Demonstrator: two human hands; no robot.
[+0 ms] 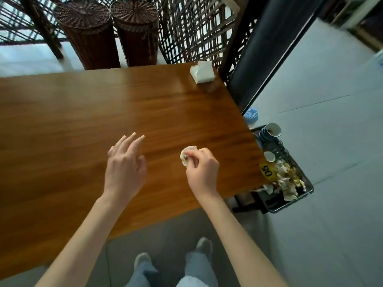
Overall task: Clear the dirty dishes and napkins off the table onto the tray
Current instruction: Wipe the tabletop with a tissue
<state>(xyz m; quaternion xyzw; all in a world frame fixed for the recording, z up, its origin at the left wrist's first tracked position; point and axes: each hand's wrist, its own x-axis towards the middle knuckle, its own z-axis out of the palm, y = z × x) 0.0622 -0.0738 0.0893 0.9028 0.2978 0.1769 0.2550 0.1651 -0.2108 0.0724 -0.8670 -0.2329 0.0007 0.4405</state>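
Right hand [202, 169] pinching a crumpled napkin [187, 155] over the wooden table [83, 112], left hand [124, 162] spread and holding nothing.

Closest in, the person's two shoes and pale trouser legs show on the grey floor at the table's near edge. Above the tabletop, the right fingers curl round the balled-up napkin, while the left hand hovers just beside it with fingers straight and apart. Off the table's right edge, lower down, a dark tray [308, 190] holds a heap of used napkins [288, 181], stacked blue-and-white cups [271, 131] and a yellow tag marked 05 [267, 170]. At the far right corner of the table stands a white napkin holder [202, 72]. Beyond it, two wicker baskets [107, 32] sit against a lattice screen.
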